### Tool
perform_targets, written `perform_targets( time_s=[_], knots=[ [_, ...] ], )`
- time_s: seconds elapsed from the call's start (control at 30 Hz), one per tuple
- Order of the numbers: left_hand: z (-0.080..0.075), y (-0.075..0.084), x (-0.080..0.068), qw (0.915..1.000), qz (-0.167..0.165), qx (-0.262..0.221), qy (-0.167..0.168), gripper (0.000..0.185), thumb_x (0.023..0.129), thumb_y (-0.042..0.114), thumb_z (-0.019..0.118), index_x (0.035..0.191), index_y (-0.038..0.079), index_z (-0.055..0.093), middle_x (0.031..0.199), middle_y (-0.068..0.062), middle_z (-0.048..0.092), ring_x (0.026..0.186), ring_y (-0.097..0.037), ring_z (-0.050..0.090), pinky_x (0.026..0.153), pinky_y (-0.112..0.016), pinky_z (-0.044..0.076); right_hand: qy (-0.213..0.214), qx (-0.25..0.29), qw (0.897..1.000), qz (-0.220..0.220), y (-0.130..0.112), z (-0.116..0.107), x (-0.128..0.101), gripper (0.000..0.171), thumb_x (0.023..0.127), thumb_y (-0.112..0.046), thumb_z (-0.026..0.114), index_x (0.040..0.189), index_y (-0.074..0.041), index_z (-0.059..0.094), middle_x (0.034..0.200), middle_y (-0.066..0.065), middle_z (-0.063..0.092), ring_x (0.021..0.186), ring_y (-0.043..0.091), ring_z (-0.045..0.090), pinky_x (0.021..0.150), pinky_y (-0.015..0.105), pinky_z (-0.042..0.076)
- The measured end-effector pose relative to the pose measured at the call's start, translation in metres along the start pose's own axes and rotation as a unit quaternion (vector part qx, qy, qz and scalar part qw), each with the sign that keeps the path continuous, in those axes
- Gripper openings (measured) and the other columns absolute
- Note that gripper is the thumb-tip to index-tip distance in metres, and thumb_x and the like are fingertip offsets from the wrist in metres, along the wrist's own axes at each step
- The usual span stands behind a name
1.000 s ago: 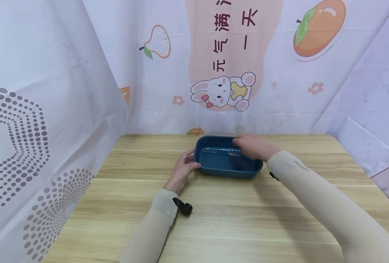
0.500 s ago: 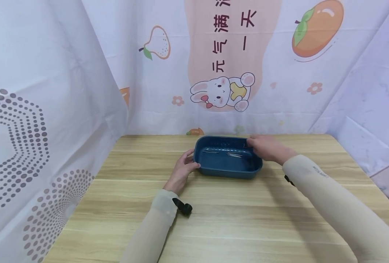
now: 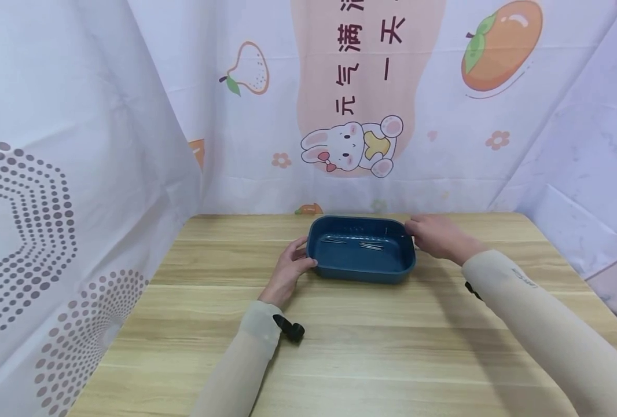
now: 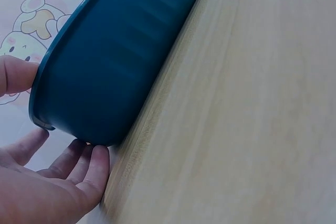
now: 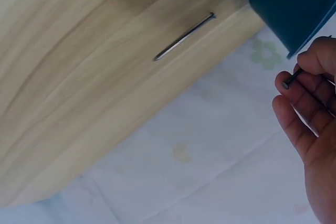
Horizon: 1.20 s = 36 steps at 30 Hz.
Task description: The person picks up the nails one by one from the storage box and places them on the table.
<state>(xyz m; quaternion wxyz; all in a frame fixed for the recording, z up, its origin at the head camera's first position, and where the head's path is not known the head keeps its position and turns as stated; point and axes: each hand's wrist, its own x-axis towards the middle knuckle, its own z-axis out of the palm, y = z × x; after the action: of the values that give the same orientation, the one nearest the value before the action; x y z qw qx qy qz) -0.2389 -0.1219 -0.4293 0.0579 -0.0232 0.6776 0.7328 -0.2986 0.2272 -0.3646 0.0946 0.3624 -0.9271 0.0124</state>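
Note:
A dark blue plastic bin point(image 3: 363, 275) stands near the far side of the table, with several thin metal nails point(image 3: 372, 246) lying on its floor. My left hand point(image 3: 286, 267) holds the bin's left end, thumb at the rim and fingertips against the outer wall in the left wrist view. At the bin's right end, close by the rim, my right hand point(image 3: 436, 236) pinches a nail point(image 5: 292, 78) between thumb and fingers; its head sticks out in the right wrist view. Another nail point(image 5: 184, 36) lies on the wooden table beside the bin.
The wooden table point(image 3: 329, 347) ends just behind the bin, where a printed cloth curtain point(image 3: 256, 185) hangs. More cloth hangs along the left point(image 3: 105, 150) and right sides.
My right hand has moved right, from over the inside of the bin to its right end. My left hand and the bin have stayed in place.

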Motion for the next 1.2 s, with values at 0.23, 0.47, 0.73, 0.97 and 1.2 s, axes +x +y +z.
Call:
perform_targets(
  time_s=[0.23,0.47,0.73,0.97,1.2],
  knots=[
    [-0.002,0.0,0.003,0.9998,-0.01,0.005,-0.018,0.075,0.078,-0.002,0.066,0.147,0.008,0.036,0.141,-0.025,0.041,0.124,-0.037,0.045,0.093,-0.037,0.043,0.004,0.007,1.0,0.003,0.007,0.005,-0.01,0.017,0.077,0.005,0.06,0.079,-0.012,0.057,0.08,0.0,0.056,0.071,0.02,0.058,0.064,0.039,0.048],
    [0.0,-0.002,0.001,0.9999,-0.003,-0.001,-0.011,0.074,0.079,-0.001,0.066,0.146,0.012,0.038,0.14,-0.022,0.043,0.125,-0.034,0.046,0.094,-0.036,0.042,0.0,0.007,1.0,0.01,0.011,0.007,-0.018,0.018,0.077,0.005,0.06,0.076,-0.012,0.054,0.074,-0.002,0.05,0.062,0.016,0.05,0.057,0.035,0.043],
    [0.002,-0.003,0.001,0.9999,0.001,0.008,0.013,0.071,0.077,0.0,0.067,0.143,0.015,0.044,0.136,-0.018,0.048,0.12,-0.03,0.049,0.094,-0.038,0.043,0.022,0.006,1.0,0.009,0.016,0.012,-0.025,0.019,0.075,0.007,0.061,0.077,-0.012,0.055,0.074,-0.001,0.052,0.063,0.017,0.052,0.056,0.036,0.045],
    [0.002,-0.003,0.001,1.0,0.004,0.005,0.007,0.071,0.077,-0.001,0.067,0.143,0.015,0.043,0.136,-0.018,0.048,0.12,-0.03,0.049,0.094,-0.037,0.043,0.03,0.008,0.999,0.013,0.023,0.018,-0.034,0.019,0.075,0.007,0.061,0.078,-0.011,0.056,0.075,-0.001,0.053,0.065,0.019,0.055,0.057,0.038,0.046],
    [0.001,-0.003,0.002,1.0,0.0,0.006,-0.001,0.073,0.079,0.0,0.066,0.145,0.015,0.04,0.139,-0.02,0.045,0.123,-0.033,0.047,0.094,-0.037,0.042,0.031,0.018,0.999,0.018,0.03,0.028,-0.04,0.016,0.077,0.007,0.061,0.083,-0.009,0.061,0.078,-0.001,0.056,0.068,0.019,0.057,0.058,0.038,0.048]
  ],
)
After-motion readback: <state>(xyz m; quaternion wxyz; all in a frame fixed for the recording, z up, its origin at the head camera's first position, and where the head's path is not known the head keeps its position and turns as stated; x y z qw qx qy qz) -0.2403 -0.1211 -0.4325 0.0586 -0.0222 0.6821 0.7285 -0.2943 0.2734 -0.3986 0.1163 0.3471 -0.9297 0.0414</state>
